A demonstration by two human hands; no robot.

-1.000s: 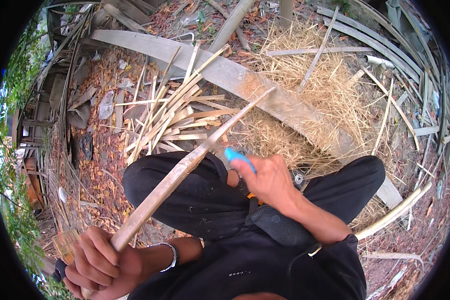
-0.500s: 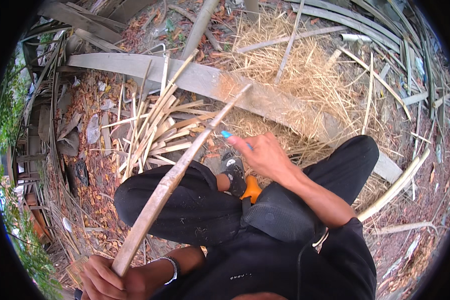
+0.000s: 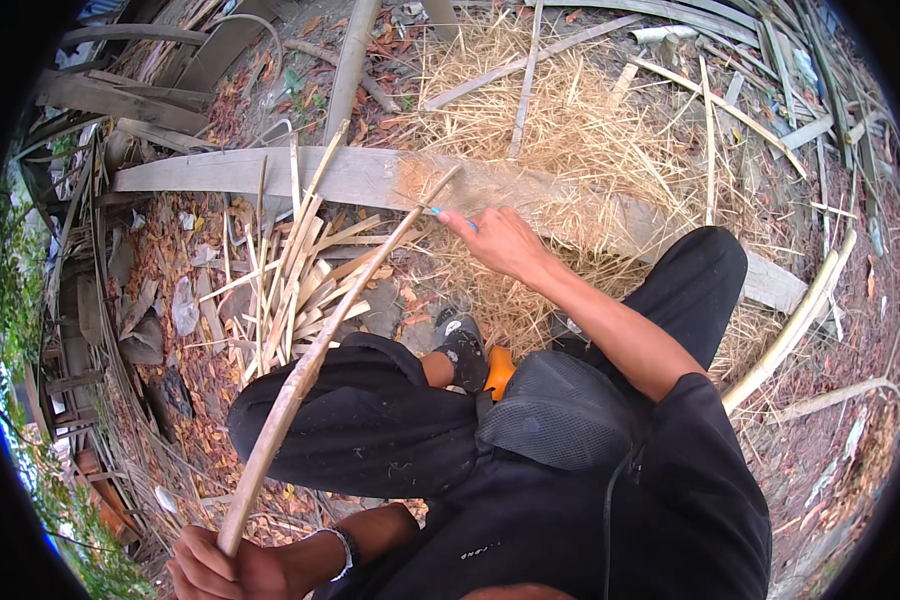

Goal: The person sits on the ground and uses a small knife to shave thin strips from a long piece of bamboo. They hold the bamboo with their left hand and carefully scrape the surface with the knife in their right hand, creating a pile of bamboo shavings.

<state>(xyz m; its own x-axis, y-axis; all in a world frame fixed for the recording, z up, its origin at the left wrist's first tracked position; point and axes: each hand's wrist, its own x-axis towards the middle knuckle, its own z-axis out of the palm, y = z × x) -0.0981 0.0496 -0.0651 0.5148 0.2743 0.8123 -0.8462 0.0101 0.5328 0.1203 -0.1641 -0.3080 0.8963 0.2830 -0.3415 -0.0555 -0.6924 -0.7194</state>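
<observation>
My left hand, at the lower left, is closed round the near end of a long strip of split wood. The strip slants up and away over my left thigh, and its thin far end is above a grey plank. My right hand is closed on a small blue-handled tool, held close beside the strip's far end. Blue shows on both sides of the fingers; the tool's working edge cannot be made out.
A heap of pale split sticks lies left of my feet. Straw-like shavings spread beyond and under the plank. An orange object sits by my shoe. Peeled curved poles lie at right, weathered boards at far left.
My right hand with the blue-handled tool has moved away from me, toward the strip's far end. The strip has turned and now shows a narrower face. The view has shifted slightly.
</observation>
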